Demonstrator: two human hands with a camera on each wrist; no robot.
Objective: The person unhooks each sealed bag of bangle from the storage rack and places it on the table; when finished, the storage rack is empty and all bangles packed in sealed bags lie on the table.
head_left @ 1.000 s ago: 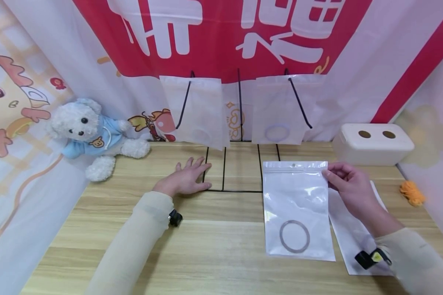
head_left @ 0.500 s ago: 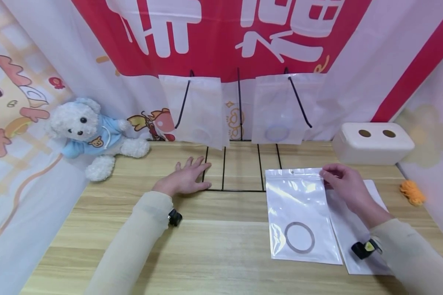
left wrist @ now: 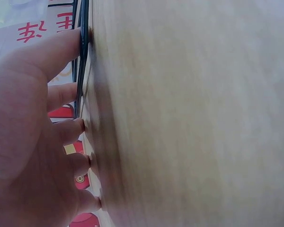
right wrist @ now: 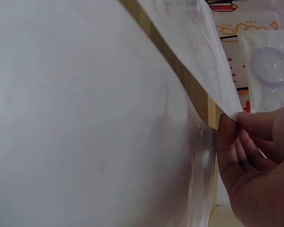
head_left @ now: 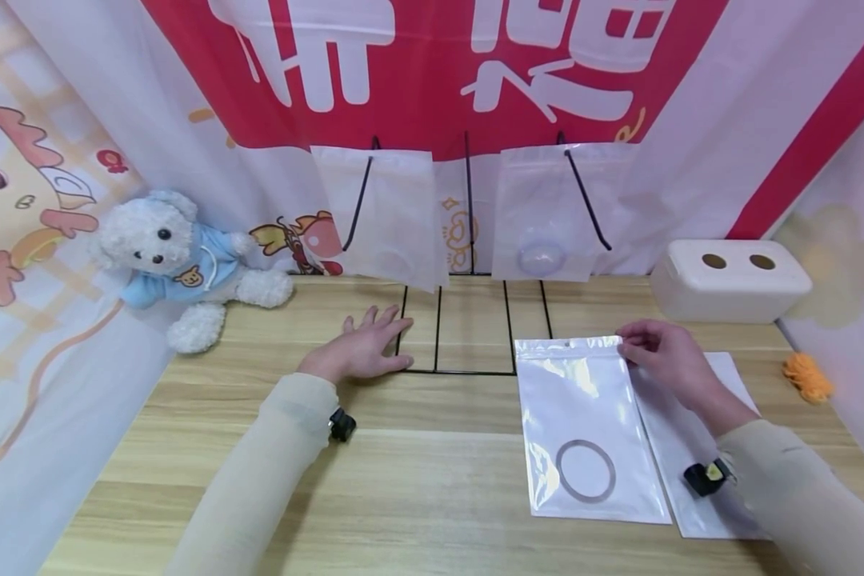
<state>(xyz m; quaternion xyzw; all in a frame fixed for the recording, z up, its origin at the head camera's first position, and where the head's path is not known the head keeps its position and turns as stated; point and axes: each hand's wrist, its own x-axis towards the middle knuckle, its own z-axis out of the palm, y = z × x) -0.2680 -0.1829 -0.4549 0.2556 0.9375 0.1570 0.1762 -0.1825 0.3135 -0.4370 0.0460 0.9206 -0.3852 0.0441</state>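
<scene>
My right hand (head_left: 666,360) pinches the upper right corner of a white zip bag (head_left: 583,408) with a ring-shaped bangle (head_left: 586,470) showing through its front. In the right wrist view, thumb and fingers meet on the corner of the bag (right wrist: 213,71). A second white bag (head_left: 691,448) lies on the table under my right forearm. My left hand (head_left: 363,348) rests with fingers spread on the table at the left side of the black wire rack's base (head_left: 468,373). In the left wrist view, the left thumb touches the black wire (left wrist: 84,38).
Two white bags hang from the rack's hooks, one at left (head_left: 385,216) and one at right (head_left: 543,216). A plush bear (head_left: 187,264) sits at the back left. At the right are a white box with two holes (head_left: 730,280) and an orange yarn bundle (head_left: 808,378).
My right hand has moved slightly left and lowered the bag toward the table, its bottom edge shifting nearer and to the right. My left hand has stayed in place.
</scene>
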